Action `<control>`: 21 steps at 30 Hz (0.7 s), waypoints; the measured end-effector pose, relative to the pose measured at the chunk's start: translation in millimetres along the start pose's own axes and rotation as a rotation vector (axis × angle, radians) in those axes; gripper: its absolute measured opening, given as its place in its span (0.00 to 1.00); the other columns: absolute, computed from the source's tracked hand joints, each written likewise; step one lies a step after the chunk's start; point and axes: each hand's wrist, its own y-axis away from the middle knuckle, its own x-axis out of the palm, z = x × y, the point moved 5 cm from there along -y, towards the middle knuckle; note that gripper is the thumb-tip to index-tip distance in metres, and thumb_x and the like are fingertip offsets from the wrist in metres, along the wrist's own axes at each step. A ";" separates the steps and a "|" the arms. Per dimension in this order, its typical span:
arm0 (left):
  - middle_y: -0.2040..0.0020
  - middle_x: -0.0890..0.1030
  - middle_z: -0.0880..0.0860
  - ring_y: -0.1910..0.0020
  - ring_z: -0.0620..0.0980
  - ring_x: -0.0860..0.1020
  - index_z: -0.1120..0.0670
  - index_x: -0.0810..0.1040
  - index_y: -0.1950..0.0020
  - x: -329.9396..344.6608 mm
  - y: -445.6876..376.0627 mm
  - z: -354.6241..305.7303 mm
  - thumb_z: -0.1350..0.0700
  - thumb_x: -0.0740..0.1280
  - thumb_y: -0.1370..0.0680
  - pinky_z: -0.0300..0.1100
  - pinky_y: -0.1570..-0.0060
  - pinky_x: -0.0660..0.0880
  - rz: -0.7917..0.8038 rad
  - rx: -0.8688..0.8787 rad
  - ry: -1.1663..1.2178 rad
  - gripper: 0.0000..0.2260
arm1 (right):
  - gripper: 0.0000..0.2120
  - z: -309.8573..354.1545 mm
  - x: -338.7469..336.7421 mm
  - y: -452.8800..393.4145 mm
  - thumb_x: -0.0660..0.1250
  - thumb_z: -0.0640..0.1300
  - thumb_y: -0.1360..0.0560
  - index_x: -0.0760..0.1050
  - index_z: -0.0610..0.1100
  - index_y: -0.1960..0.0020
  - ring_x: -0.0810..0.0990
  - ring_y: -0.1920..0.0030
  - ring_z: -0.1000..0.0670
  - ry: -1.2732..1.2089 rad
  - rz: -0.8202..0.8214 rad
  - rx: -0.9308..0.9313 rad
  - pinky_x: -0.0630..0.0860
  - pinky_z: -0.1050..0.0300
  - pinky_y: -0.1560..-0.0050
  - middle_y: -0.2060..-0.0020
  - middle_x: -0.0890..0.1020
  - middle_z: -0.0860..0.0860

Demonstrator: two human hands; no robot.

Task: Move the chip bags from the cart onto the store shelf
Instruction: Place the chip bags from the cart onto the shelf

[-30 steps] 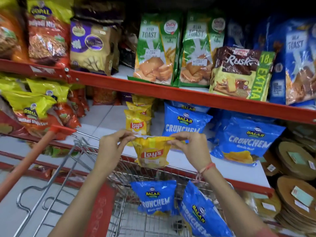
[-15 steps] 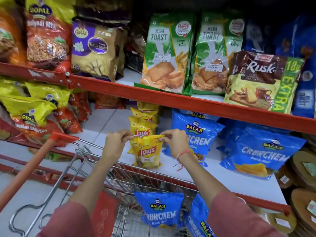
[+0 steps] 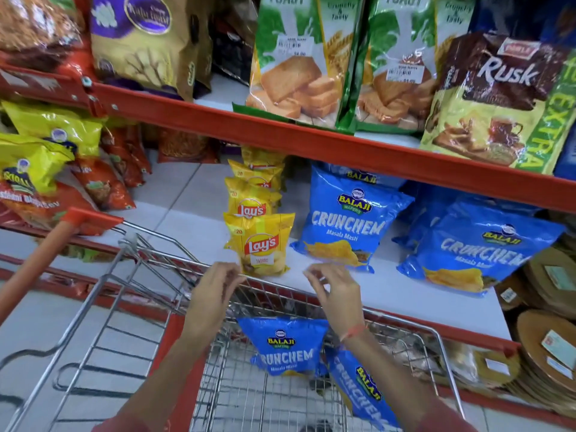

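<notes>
A yellow Lay's bag (image 3: 261, 244) stands upright at the front of a row of several yellow Lay's bags (image 3: 251, 194) on the white store shelf (image 3: 187, 226). My left hand (image 3: 215, 288) and my right hand (image 3: 335, 289) hover just below it, over the cart's front rim, fingers loosely apart and holding nothing. Two blue Balaji Crunchem bags lie in the wire cart (image 3: 149, 294): one upright (image 3: 285, 347), one tilted to its right (image 3: 361, 391). More blue Crunchem bags (image 3: 349, 219) stand on the shelf right of the Lay's row.
The cart's orange handle (image 3: 46, 254) juts up at the left. Above runs a red shelf edge (image 3: 311, 141) carrying toast and rusk packs (image 3: 495, 101). Yellow and red snack bags (image 3: 46, 169) fill the shelf's left; round brown packs (image 3: 548, 338) are stacked at the right.
Both hands carried the yellow Lay's bag forward, stood it at the front of the row on the shelf, let go and drew back toward the cart.
</notes>
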 end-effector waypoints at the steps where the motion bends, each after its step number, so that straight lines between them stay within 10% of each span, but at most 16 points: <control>1: 0.56 0.80 0.52 0.58 0.48 0.80 0.56 0.76 0.51 13.7 8.6 9.2 0.56 0.68 0.26 0.38 0.58 0.76 0.102 -0.027 -0.023 0.06 | 0.02 -8.5 5.3 12.7 0.71 0.43 0.27 0.78 0.45 0.56 0.80 0.61 0.51 0.035 0.058 -0.013 0.79 0.60 0.59 0.62 0.83 0.50; 8: 0.37 0.75 0.56 0.42 0.56 0.76 0.54 0.71 0.39 96.5 47.5 84.5 0.64 0.65 0.26 0.53 0.43 0.76 0.651 -0.219 -0.277 0.16 | 0.19 -66.4 41.9 76.4 0.79 0.47 0.38 0.80 0.46 0.49 0.84 0.56 0.50 0.384 0.507 0.099 0.81 0.61 0.65 0.57 0.85 0.50; 12: 0.40 0.78 0.58 0.44 0.58 0.78 0.50 0.68 0.36 119.8 51.9 106.1 0.71 0.61 0.28 0.52 0.44 0.77 0.686 -0.218 -0.400 0.24 | 0.22 -81.8 62.7 80.8 0.63 0.45 0.23 0.64 0.43 0.30 0.73 0.36 0.43 0.376 0.786 0.244 0.73 0.50 0.37 0.34 0.73 0.44; 21: 0.51 0.85 0.57 0.51 0.56 0.82 0.51 0.80 0.47 99.1 73.0 90.9 0.64 0.64 0.24 0.49 0.48 0.79 0.526 -0.318 -0.418 0.12 | 0.10 -71.9 53.0 95.5 0.61 0.41 0.23 0.78 0.45 0.45 0.81 0.47 0.42 0.386 0.785 0.308 0.78 0.48 0.46 0.50 0.84 0.41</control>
